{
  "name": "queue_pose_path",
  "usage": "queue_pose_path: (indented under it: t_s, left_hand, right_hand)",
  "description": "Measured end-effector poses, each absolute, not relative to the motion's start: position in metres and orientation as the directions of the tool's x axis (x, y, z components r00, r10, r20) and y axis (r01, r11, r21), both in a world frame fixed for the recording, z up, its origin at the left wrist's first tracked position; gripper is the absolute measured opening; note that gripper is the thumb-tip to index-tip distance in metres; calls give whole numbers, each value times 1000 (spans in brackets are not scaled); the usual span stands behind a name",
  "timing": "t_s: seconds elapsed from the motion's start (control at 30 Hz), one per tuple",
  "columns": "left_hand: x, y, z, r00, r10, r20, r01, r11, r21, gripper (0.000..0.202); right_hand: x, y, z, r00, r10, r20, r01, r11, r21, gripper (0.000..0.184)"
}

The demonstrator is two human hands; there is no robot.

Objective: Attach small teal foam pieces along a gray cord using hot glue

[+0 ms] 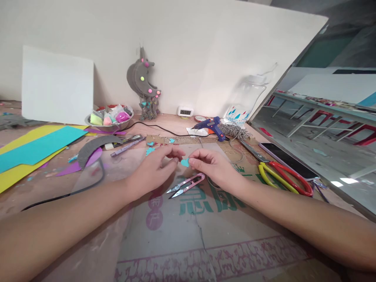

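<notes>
A small teal heart-shaped cutout [185,162] sits between my two hands over a clear plastic sheet [123,172]. My right hand [213,166] pinches its right edge with thumb and forefinger. My left hand [157,166] rests beside it with fingers curled, its fingertips close to the cutout's left side; I cannot see whether they touch it. Pink thread snips [185,185] lie just below both hands on flattened cardboard [188,231].
Red-and-yellow scissors [283,178] and a phone [286,158] lie to the right. A blue glue gun [210,127] and grey yarn [235,131] sit behind. Teal and yellow foam sheets [35,150], a metal bowl [109,119], a grey moon ornament [143,84] and a black cable [88,188] are left.
</notes>
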State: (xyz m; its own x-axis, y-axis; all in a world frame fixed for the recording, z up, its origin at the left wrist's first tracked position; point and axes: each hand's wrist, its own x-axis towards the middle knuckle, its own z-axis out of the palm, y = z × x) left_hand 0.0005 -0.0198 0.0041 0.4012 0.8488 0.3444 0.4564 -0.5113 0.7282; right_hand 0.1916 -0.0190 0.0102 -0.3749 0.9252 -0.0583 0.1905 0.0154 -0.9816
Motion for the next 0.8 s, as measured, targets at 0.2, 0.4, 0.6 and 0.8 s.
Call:
queue_pose_path:
  t_s: [0.2,0.4,0.6,0.8]
  left_hand:
    - [0,-19,3,474,768,431,412,-626,662,25]
    - [0,-19,5,462,774,433,392,-616,683,14]
    - [-1,-16,7,314,925,214,406,-335,850,22]
    - [-2,-11,7,286,946,152,338,-248,908,23]
  right_hand:
    - [193,-18,9,-408,911,-64,191,16,-982,27]
    - [192,-18,8,-454,887,-87,227,21,-974,28]
    - [206,-19,12,-482,813,326,510,563,-650,24]
    - [214,-23,9,-906,361,222,361,932,-42,32]
